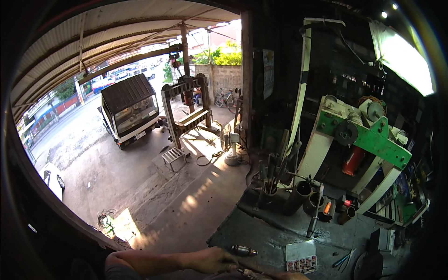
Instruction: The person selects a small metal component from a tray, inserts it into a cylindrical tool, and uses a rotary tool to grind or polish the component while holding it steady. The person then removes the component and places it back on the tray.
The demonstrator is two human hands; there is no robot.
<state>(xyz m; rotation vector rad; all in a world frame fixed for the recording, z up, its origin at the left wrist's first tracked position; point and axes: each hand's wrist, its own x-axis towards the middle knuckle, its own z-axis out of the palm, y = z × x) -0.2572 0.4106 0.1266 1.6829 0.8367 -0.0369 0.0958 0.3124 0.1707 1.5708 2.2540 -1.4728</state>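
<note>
At the bottom edge, my left hand (pixel 217 260) has its fingers curled in toward a small metal piece (pixel 247 272), whose kind I cannot make out. A sliver of my right hand (pixel 287 276) shows to the right of that piece; its fingers are hidden by the frame's edge. Just beyond my left hand, a shiny cylindrical metal part (pixel 244 250) lies on its side on the dark workbench (pixel 275 228). To the right is a clear compartment box (pixel 300 251), lid raised, holding many small reddish pieces. Blue-handled pliers (pixel 344 259) rest farther right.
Metal tubes (pixel 298 196) and a can of rod-like tools (pixel 269 186) line the bench's back, beside a long metal tool (pixel 316 210). A green-and-white press frame (pixel 359 135) rises at right. Outside are a small truck (pixel 130 109), a steel frame (pixel 186 107) and a slatted stool (pixel 174 156).
</note>
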